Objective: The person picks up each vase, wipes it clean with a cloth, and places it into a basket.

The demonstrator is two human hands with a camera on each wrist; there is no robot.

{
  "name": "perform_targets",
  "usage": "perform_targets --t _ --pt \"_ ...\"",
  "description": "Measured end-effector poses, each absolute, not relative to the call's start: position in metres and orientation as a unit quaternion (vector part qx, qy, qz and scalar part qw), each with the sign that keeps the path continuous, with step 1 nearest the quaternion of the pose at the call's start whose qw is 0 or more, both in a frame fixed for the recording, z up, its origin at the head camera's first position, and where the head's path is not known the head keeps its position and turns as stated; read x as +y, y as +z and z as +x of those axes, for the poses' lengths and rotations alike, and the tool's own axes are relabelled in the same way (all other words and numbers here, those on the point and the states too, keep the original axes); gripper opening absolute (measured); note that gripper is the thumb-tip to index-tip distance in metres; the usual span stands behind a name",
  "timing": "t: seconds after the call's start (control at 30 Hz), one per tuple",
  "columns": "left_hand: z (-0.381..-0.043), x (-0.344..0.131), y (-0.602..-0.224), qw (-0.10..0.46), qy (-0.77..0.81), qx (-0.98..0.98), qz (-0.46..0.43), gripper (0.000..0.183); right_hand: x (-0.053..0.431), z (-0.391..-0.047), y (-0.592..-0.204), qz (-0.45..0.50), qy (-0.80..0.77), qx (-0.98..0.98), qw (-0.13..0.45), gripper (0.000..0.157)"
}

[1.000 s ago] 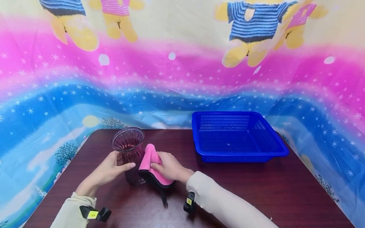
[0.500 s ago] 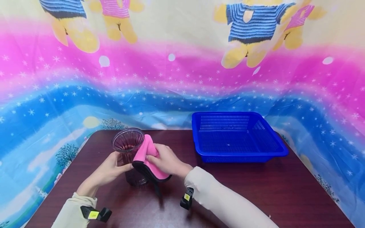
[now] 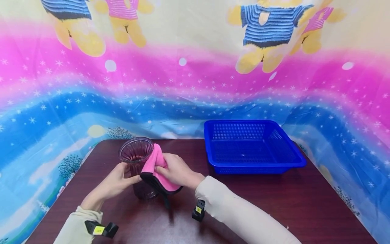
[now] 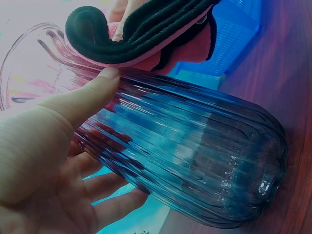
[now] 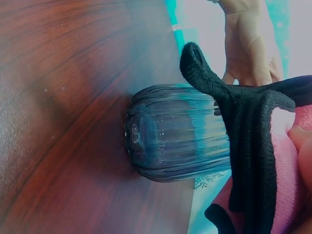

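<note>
A ribbed, see-through purplish glass vase (image 3: 145, 189) stands upright on the table with its flared rim up. My left hand (image 3: 114, 181) grips its side, the thumb in front and the fingers behind, as the left wrist view shows. In my right hand (image 3: 179, 173) is a folded pink cloth (image 3: 153, 162) with black edging, pinched between thumb and fingers. The cloth lies against the right side of the vase, just below the rim, close to my left thumb (image 4: 95, 92). In the right wrist view the black edging (image 5: 248, 156) hides the upper vase.
A blue plastic basket (image 3: 256, 169) with mesh walls stands on the back right of the dark wooden table (image 3: 259, 203). Behind the table hangs a printed curtain (image 3: 182, 84). Each wrist wears a black camera mount (image 3: 198, 210).
My right hand has moved the cloth up and left onto the vase's upper side, then stayed nearly still. The left hand keeps its hold, and the vase stays in place.
</note>
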State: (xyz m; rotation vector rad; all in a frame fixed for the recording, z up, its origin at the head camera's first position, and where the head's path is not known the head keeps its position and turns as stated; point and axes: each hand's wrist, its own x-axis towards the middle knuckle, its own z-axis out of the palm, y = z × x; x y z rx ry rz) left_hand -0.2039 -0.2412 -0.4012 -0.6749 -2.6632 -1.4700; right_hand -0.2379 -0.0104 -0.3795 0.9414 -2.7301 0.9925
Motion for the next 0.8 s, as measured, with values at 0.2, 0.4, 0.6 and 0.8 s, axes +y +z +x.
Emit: perform_targets --t 0.2,0.4,0.6,0.8 --pt "-0.2039 -0.2416 -0.4008 0.015 -0.464 -0.858 -0.218 0.055 -0.0103 -0.2382 -0.3777 0.312 0.298 -0.901 0.038 0.020" --pt "-0.2027 -0.2420 -0.3986 0.014 -0.452 -0.867 -0.207 0.055 -0.0106 -0.2370 -0.3769 0.303 0.282 -0.910 0.027 0.019" --pt "-0.2016 -0.2430 -0.3968 0.014 -0.441 -0.876 -0.197 0.055 -0.0109 -0.2358 -0.3787 0.304 0.265 -0.915 0.025 0.019" --pt "-0.2040 -0.2427 -0.3996 0.006 -0.452 -0.870 -0.194 0.058 -0.0093 -0.2347 -0.3855 0.302 0.242 -0.922 0.018 0.018"
